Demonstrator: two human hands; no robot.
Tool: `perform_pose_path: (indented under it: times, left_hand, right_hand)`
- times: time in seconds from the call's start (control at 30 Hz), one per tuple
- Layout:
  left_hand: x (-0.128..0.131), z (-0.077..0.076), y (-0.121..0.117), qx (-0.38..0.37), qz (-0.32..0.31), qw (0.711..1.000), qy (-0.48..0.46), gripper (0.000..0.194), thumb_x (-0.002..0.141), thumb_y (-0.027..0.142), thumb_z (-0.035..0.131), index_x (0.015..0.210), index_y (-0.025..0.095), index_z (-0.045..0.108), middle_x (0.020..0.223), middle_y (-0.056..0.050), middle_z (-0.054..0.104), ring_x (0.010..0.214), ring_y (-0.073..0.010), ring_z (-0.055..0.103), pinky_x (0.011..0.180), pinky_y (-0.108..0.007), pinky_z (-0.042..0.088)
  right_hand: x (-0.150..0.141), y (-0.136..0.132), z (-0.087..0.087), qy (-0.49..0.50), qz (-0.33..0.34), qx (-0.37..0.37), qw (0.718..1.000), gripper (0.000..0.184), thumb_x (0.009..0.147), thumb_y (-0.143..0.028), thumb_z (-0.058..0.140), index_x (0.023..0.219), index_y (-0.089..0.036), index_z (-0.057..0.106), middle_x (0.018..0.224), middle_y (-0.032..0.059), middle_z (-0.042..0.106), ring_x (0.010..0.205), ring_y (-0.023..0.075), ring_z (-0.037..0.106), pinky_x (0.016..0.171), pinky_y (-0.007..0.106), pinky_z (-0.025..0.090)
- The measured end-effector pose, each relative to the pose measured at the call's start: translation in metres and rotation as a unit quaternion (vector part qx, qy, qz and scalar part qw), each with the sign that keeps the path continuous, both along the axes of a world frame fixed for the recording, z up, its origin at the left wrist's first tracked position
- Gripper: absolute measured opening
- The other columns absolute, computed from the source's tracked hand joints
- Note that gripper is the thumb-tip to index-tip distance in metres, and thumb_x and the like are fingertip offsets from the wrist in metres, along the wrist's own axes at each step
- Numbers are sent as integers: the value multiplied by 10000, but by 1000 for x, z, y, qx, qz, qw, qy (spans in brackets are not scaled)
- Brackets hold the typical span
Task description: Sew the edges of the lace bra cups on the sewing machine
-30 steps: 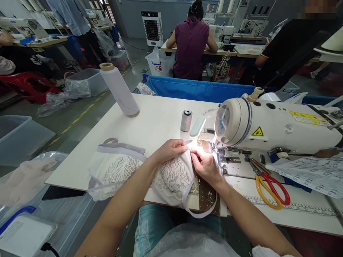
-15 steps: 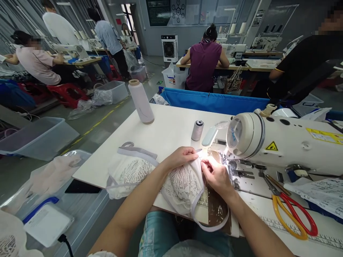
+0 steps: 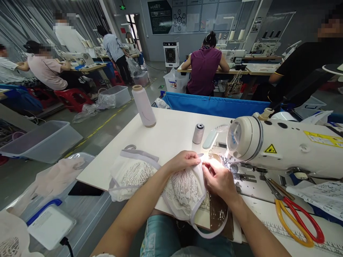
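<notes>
A white lace bra (image 3: 184, 189) with pale grey edging lies across the front of the table, one cup to the left and the other under my hands. My left hand (image 3: 187, 159) is closed on the top edge of the right-hand cup, where the edging comes to a point. Close beside it, my right hand (image 3: 218, 175) pinches the same edging between thumb and fingers. Both hands are just left of the needle area of a lit sewing machine (image 3: 278, 139). A strap loops down over the table's front edge.
A tall thread cone (image 3: 144, 106) and a small thread spool (image 3: 198, 134) stand on the white tabletop (image 3: 171, 125). Scissors (image 3: 297, 217) with orange and red handles lie at the right. A plastic bin (image 3: 88, 210) is at the left. Several people sit or stand at machines beyond.
The whole view has shifted slightly down and to the right as the head camera moved. Both hands keep their hold on the bra's edge, with little visible movement.
</notes>
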State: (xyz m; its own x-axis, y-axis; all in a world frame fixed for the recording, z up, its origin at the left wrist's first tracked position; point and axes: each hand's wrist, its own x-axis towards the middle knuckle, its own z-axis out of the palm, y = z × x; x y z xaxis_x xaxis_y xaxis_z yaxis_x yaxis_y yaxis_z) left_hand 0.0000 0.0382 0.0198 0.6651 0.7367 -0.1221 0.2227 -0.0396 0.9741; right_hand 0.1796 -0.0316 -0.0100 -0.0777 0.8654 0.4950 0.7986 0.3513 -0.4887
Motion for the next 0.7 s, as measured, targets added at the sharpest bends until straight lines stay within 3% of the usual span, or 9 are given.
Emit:
perform_pose_path:
  times: [0.13,0.27,0.43,0.7]
  left_hand:
    - [2,-1,-2,7,-8,1000,0,295,798,406,576,664,147,535,637,36,421,590,-89,350,552,-236,247]
    - [4,-4,-4,7,-33,999,-8,293,800,401,580,666,145,532,623,41,421,581,-85,344,548,-237,233]
    - [6,-5,-6,37,-29,999,6,332,814,423,559,639,147,500,605,44,400,574,-85,335,541,-241,227]
    - [8,0,-10,71,-18,997,10,314,825,413,546,650,155,503,622,38,403,599,-97,352,554,-244,251]
  right_hand:
    - [0,-2,2,-50,-65,75,994,225,884,-337,538,809,-160,655,761,66,624,604,160,551,521,262,376]
    - [-3,-2,3,35,-8,12,999,203,897,-344,538,855,-178,648,703,16,606,548,130,522,532,253,404]
    - [-4,1,3,78,1,-29,997,156,900,-288,520,845,-201,637,751,15,632,620,150,568,596,271,427]
    - [-5,2,0,22,6,105,994,151,907,-194,469,769,-198,528,675,11,541,615,156,512,564,274,400]
